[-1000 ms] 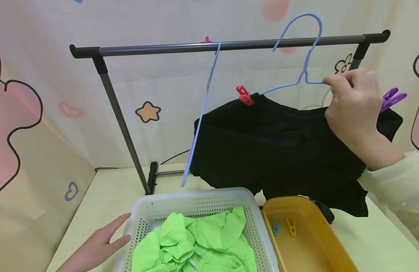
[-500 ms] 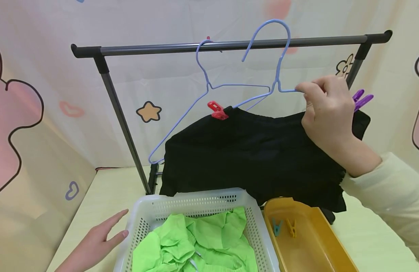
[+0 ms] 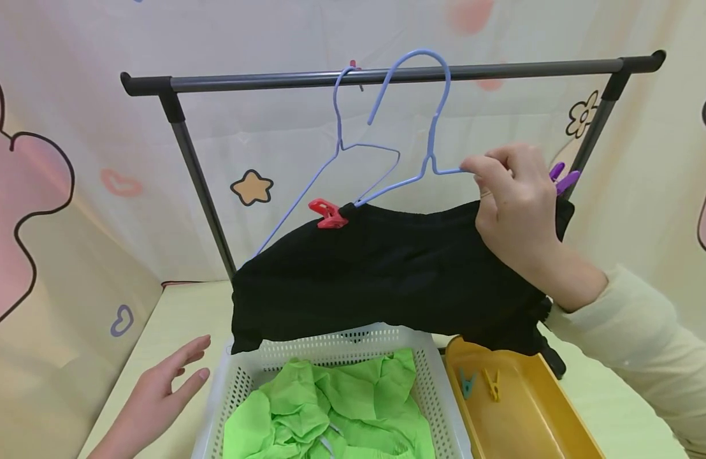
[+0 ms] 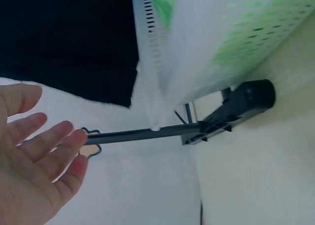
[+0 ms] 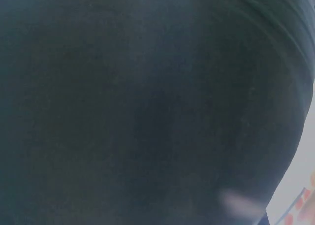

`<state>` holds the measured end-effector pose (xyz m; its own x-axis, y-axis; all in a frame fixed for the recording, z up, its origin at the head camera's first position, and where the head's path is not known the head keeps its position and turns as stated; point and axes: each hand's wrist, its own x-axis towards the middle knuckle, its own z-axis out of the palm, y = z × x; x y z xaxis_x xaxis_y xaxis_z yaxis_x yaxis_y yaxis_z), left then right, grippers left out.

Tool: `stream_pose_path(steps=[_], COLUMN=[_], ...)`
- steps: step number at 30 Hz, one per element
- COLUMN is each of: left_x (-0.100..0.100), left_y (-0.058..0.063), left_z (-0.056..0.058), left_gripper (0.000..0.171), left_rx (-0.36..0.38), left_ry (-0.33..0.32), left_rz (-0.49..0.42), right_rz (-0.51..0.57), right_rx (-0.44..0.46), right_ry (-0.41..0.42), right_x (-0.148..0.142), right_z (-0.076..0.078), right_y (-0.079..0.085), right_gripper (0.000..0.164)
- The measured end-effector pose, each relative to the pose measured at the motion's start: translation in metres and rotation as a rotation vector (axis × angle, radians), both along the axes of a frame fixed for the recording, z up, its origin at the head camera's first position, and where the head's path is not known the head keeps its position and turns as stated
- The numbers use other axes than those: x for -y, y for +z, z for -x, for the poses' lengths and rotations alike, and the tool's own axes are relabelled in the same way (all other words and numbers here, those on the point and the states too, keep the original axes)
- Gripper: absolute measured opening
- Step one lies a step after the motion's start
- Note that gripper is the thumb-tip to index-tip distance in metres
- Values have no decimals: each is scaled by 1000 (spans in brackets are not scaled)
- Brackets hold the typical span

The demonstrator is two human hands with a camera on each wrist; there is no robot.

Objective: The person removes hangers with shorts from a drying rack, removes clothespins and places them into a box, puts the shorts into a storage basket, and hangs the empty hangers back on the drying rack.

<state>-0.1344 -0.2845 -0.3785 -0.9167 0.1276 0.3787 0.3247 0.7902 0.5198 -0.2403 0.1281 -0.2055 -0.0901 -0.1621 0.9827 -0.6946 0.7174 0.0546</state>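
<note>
In the head view my right hand (image 3: 519,210) pinches one shoulder of a light blue clothes hanger (image 3: 431,137). Black shorts (image 3: 387,274) hang from it, held by a red clothespin (image 3: 328,214) on the left and a purple clothespin (image 3: 566,181) on the right. The hanger's hook appears in front of the rail (image 3: 261,82); contact cannot be told. My left hand (image 3: 158,395) holds nothing, its fingers relaxed beside the white basket (image 3: 445,395). The left wrist view shows that hand (image 4: 39,161) near the shorts' hem. Black cloth (image 5: 147,107) fills most of the right wrist view.
A second blue hanger (image 3: 338,121) hangs on the rail behind the shorts. Bright green clothing (image 3: 330,401) lies in the basket. To its right stands a yellow bin (image 3: 531,408) with a teal clothespin (image 3: 466,384) and a yellow clothespin (image 3: 492,385) inside.
My right hand has moved left and down, carrying the hanger and shorts. The second hanger has swung round on the rail. My left hand has risen slightly.
</note>
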Motion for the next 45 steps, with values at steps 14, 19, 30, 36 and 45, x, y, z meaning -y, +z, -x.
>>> stream_pose_path(steps=[14, 19, 30, 36, 45], left_x=[-21, -26, -37, -42, -43], left_y=[38, 53, 71, 74, 70], left_z=[2, 1, -4, -5, -4], left_gripper=[61, 63, 51, 43, 30], left_rx=[-309, -365, -411, -425, -431], left_ry=[-151, -249, -338, -294, -226], left_rz=[-206, -215, -253, -225, -187], right_rz=[-47, -61, -120, -181, -220], right_rx=[11, 13, 30, 77, 127], right_ry=[82, 100, 149, 138, 128], right_x=[22, 31, 45, 50, 62], right_z=[-2, -3, 0, 0, 1], right_y=[-14, -20, -34, -45, -63], right_gripper=[14, 16, 22, 25, 26])
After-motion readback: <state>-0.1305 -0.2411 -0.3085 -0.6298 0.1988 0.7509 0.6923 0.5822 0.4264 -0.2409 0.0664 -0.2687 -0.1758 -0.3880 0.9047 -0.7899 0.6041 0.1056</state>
